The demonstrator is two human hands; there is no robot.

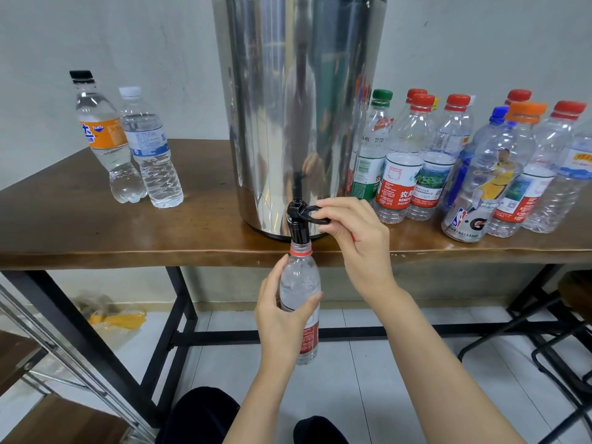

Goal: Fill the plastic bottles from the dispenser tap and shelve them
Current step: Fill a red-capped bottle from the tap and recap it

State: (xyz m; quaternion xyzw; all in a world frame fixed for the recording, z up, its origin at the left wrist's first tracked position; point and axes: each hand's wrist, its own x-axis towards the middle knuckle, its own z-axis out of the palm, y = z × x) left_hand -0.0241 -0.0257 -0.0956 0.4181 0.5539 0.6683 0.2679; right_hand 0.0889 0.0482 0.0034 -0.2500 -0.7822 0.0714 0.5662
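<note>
A: Filling now, I'd say. The left hand (pixel 282 315) is wrapped round the bottle (pixel 301 302), thumb one side, fingers the other, holding it upright below the table's front edge with its neck right up under the tap (pixel 298 224).

B: And the right hand (pixel 354 229)?

A: Pinching the tap's lever (pixel 315 213) between thumb and fingertips, just in front of the steel dispenser (pixel 298 107), which stands at the front edge, mid-table.

B: Can you see water running?

A: Can't tell. The bottle is clear and something glints in its upper part, but the level is hard to read.

B: How far through the job are we?

A: Early, by my reckoning. Two capped bottles, the orange-label one (pixel 102 139) and the blue-label one (pixel 149 149), stand toward the table's left end and look full. A big cluster of capped empties (pixel 464 161) crowds the right end, beside the dispenser.

B: So what does the next move need?

A: Steadiness. Keep the neck square under the spout, watch the level, and shut the lever before it brims. Then it wants a cap; I can't see a loose one anywhere.

B: Risks?

A: Tilt that bottle or lower it early and water hits the floor.
</note>
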